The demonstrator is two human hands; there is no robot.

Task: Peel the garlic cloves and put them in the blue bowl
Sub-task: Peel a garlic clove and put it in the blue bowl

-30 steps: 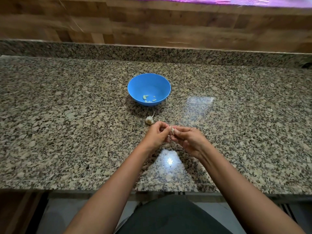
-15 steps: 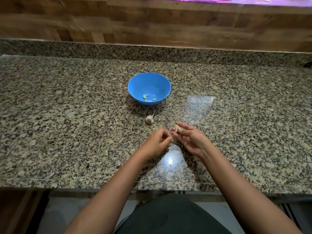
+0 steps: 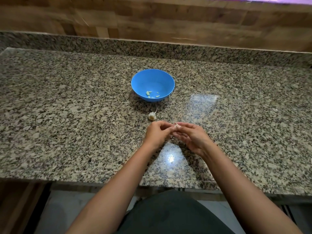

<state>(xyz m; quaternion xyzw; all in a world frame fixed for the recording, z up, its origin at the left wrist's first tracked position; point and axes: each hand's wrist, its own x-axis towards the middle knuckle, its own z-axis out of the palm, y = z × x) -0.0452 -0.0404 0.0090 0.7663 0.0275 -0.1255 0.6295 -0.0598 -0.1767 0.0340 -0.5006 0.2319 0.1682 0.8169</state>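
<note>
well, on my feed both hands meet low over the speckled table (image 3: 67, 115), the left hand (image 3: 157, 132) and right hand (image 3: 190, 137) pinching one garlic clove (image 3: 177, 126) between their fingertips. it looks small and whitish, its skin too blurred to judge. a pale garlic piece (image 3: 152, 116) with a thin stalk lies just beyond them. farther back, the blue bowl (image 3: 152, 80) holds a few yellowish peeled cloves (image 3: 148, 93).

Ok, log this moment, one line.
peeling | left hand pinches garlic clove | right hand holds it | blue bowl: peeled cloves inside | garlic bulb on counter
</note>
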